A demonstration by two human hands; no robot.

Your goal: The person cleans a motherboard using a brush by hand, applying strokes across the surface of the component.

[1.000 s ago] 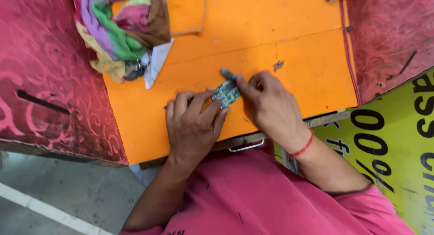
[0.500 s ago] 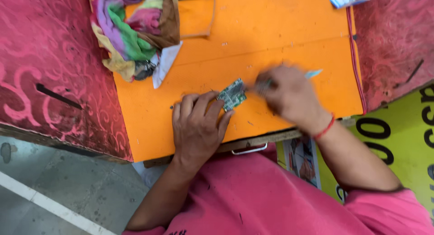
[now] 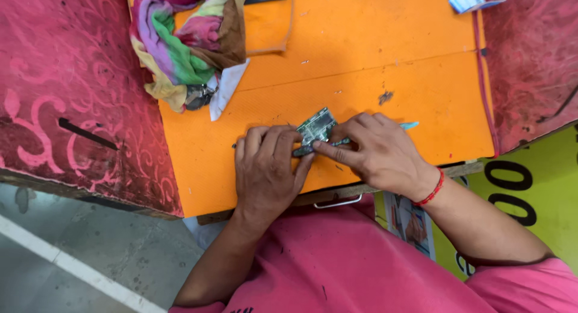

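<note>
Small green circuit board (image 3: 316,127), rectangular and crowded with tiny metal parts, is lying flat on the orange work mat (image 3: 373,60) near its front edge, between the two hands. Left hand (image 3: 268,171) is pressing down palm-first, its fingertips (image 3: 283,136) resting against the board's near edge and pinning it rather than closing around it. Right hand (image 3: 376,150) is pinching a thin pale-blue tool (image 3: 409,125) in a closed, pen-like grip, with the forefinger stretched along it toward the board; the working tip is hidden under the fingers, so I cannot tell exactly where it is touching.

As a judgement, the board is only being held by finger pressure, so a hard push from the tool could be skidding it sideways across the mat, or the tip could be slipping off and scratching nearby parts.

Further out, a bundled multicoloured cloth (image 3: 180,48) is sitting at the mat's far left corner, well apart from the hands, and a red thread bracelet (image 3: 432,189) is circling the right wrist.
</note>
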